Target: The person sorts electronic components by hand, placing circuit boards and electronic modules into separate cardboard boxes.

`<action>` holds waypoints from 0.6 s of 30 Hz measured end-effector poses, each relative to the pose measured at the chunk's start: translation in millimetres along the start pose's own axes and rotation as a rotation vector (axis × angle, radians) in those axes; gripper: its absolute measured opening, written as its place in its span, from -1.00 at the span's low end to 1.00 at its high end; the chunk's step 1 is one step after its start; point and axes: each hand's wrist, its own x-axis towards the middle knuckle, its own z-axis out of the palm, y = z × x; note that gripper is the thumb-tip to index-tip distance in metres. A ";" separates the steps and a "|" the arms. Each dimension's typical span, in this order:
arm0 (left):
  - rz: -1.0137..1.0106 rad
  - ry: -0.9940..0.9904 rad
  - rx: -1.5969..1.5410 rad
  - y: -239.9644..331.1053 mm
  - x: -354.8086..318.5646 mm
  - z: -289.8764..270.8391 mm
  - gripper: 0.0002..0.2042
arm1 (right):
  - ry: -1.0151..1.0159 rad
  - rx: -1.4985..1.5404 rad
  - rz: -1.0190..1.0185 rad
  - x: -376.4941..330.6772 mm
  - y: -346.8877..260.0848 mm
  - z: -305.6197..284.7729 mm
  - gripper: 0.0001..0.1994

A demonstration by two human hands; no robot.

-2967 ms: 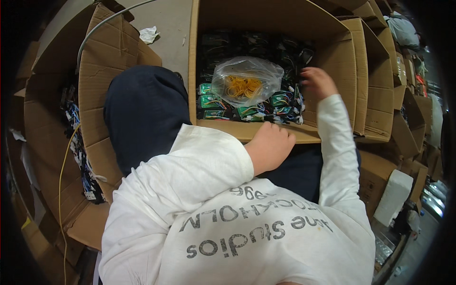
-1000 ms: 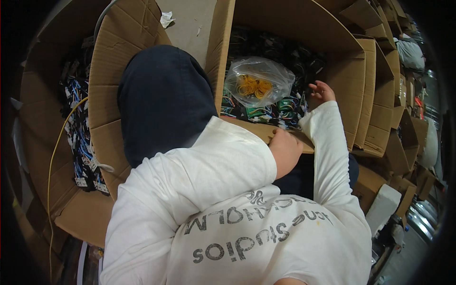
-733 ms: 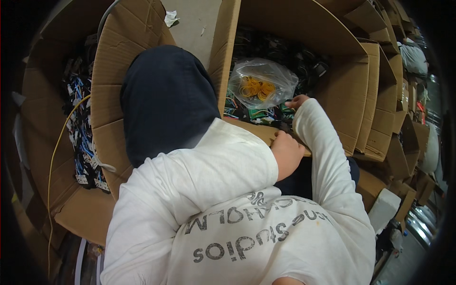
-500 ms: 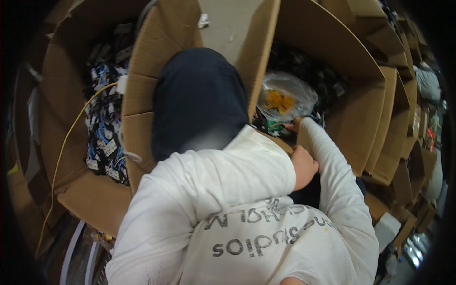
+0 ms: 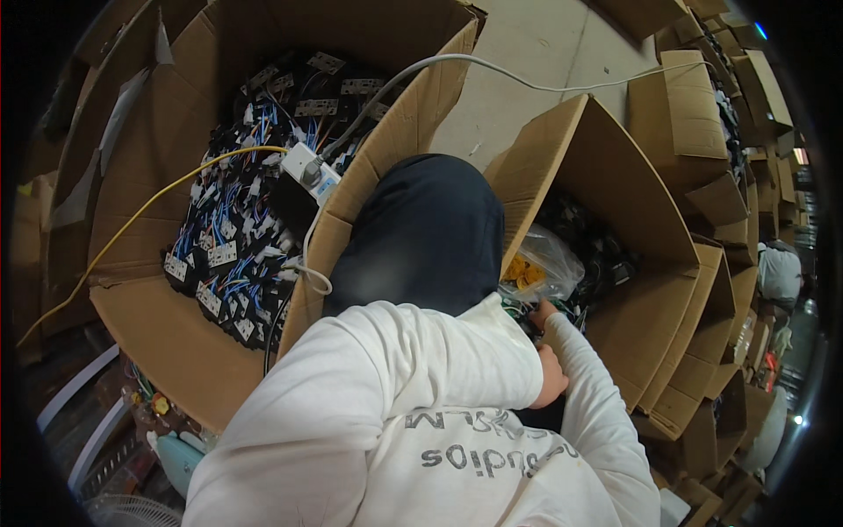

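My right hand [image 5: 543, 314] reaches into the cardboard box on the right, its fingers bent down among dark parts and small green pieces [image 5: 520, 307]. Whatever its fingertips hold is too small to make out. Just beyond lies a clear plastic bag [image 5: 562, 263] with yellow-orange parts [image 5: 525, 271] inside. My left arm crosses my body, and my left hand [image 5: 551, 378] is closed near the box's near side, below the right hand. Its fingertips are turned away, so what they grip is hidden. The right-hand box [image 5: 645, 198] also contains black parts [image 5: 606, 255].
A large cardboard box [image 5: 132, 325] on the left holds black wired parts [image 5: 237, 228] with blue wires and metal plates. A white power strip [image 5: 309, 171] with a yellow cord [image 5: 167, 193] and a grey cable [image 5: 527, 81] rests at its edge. More boxes [image 5: 694, 114] stand right.
The view has swung leftward, showing more of the left box and the power strip. Both hands stay at the right box, close together; the left is still closed.
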 end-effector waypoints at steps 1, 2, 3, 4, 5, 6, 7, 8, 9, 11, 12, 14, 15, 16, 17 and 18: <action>0.011 -0.019 0.013 0.7 -0.1 -1.2 -0.71 | -0.012 0.034 -0.001 -3.0 0.4 -2.5 -0.36; 0.023 -0.008 0.019 1.7 0.3 -2.7 -0.71 | -0.021 0.070 0.003 -6.8 4.1 -4.8 -0.33; 0.000 -0.015 0.006 -0.6 -0.1 -0.2 -0.71 | -0.049 0.107 -0.015 -14.1 -14.3 -5.7 -0.29; -0.022 -0.023 -0.007 -2.6 -0.4 2.6 -0.70 | -0.119 0.028 -0.032 -23.5 -28.8 -8.5 -0.20; -0.032 -0.025 -0.017 -4.6 -1.6 3.5 -0.70 | -0.129 0.022 -0.040 -34.1 -40.9 -10.8 -0.20; -0.030 -0.032 -0.027 -6.0 -1.6 3.2 -0.70 | -0.151 0.031 -0.028 -40.7 -45.2 -12.5 -0.13; -0.031 -0.040 -0.039 -7.1 -1.7 3.3 -0.70 | -0.176 0.039 -0.019 -45.6 -50.8 -14.1 -0.07; -0.013 -0.031 -0.031 -4.3 2.9 4.4 -0.70 | -0.163 0.042 -0.002 -43.4 -40.1 -19.8 -0.07; -0.026 -0.012 -0.051 2.0 10.8 9.2 -0.70 | -0.237 0.033 -0.037 -38.4 -16.6 -28.2 -0.04; -0.051 -0.001 -0.072 3.5 11.8 9.8 -0.70 | -0.316 0.027 -0.087 -37.2 12.1 -41.9 -0.01; -0.025 -0.008 -0.048 0.2 8.4 5.1 -0.69 | -0.309 0.067 -0.050 -42.7 19.1 -46.2 0.00; -0.011 -0.022 -0.024 -7.0 3.4 -2.7 -0.68 | -0.290 0.146 0.021 -61.9 34.5 -61.5 0.04; -0.026 -0.022 0.001 -9.6 1.6 -5.1 -0.66 | -0.285 0.182 0.056 -73.8 43.1 -69.3 0.06; -0.032 -0.024 0.029 -11.0 1.7 -6.9 -0.65 | -0.276 0.223 0.098 -86.3 59.4 -75.4 0.09; -0.028 -0.030 0.024 -11.4 2.7 -6.6 -0.65 | -0.267 0.265 0.149 -100.3 81.8 -78.5 0.11; -0.028 -0.033 0.047 -10.7 4.5 -8.1 -0.64 | -0.235 0.486 0.038 -117.2 119.7 -80.6 0.06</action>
